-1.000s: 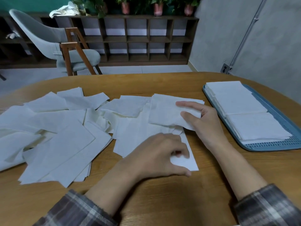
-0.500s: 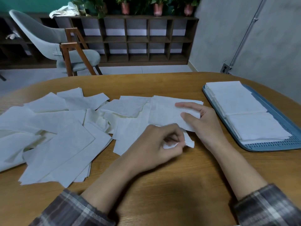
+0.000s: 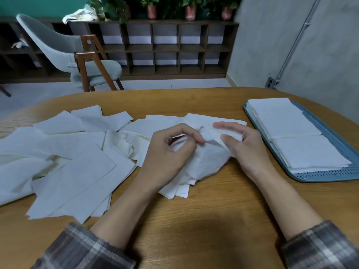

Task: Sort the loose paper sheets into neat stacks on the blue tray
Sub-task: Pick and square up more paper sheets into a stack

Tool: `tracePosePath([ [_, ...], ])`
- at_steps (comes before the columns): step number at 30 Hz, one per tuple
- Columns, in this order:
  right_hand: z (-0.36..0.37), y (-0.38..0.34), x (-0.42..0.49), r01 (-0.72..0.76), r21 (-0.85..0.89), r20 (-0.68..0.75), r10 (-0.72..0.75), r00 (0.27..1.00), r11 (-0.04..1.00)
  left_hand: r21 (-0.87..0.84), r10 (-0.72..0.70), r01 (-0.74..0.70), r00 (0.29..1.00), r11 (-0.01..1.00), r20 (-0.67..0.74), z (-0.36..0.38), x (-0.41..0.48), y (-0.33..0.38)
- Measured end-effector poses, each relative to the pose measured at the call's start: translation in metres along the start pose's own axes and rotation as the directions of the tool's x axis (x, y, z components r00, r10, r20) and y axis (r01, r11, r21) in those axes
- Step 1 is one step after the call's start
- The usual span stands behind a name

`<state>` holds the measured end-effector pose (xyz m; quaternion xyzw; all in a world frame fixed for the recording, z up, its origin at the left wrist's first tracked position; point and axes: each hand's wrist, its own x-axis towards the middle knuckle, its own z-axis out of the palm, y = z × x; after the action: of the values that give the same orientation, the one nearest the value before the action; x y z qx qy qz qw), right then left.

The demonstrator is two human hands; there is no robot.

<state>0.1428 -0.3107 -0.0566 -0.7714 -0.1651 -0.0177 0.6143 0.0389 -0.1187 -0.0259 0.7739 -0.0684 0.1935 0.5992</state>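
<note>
While both hands, left hand and right hand, pinch one limp sheet over the surface, we'd grip opposite edges; it crumples easily.

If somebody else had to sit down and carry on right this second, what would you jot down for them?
Left hand: pinching a sheet lifted off the table.
Right hand: gripping the same sheet from the other side.
Done: two neat stacks lie end to end on the blue tray, at the right.
Left: place this sheet, then sort the big loose pile spread over the table's left and middle.
</note>
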Motion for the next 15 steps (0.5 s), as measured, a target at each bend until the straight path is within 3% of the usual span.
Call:
tracePosePath([
  [3,0.002,-0.002,0.0,-0.043,0.175,0.057,0.034,0.998,0.984,-0.107,-0.036,0.026,0.995,0.994,-0.093,-0.007,0.003,0.0],
  [5,0.004,-0.007,-0.002,-0.123,0.38,0.13,0.079,0.988,0.917,-0.191,-0.089,0.057,0.982,0.98,-0.166,-0.009,0.005,-0.004],
  [7,0.005,-0.008,-0.003,-0.181,0.469,0.231,0.078,0.97,0.865,-0.181,-0.121,0.076,0.961,0.98,-0.249,-0.009,0.006,-0.008],
  [9,0.008,-0.007,-0.005,-0.191,0.461,0.279,0.063,0.958,0.867,-0.144,-0.131,0.092,0.949,0.985,-0.288,-0.007,0.006,-0.009],
  [15,0.007,-0.003,-0.005,-0.107,0.307,0.149,0.064,0.987,0.946,0.094,-0.073,0.088,0.984,0.992,-0.161,-0.006,0.007,-0.016],
])
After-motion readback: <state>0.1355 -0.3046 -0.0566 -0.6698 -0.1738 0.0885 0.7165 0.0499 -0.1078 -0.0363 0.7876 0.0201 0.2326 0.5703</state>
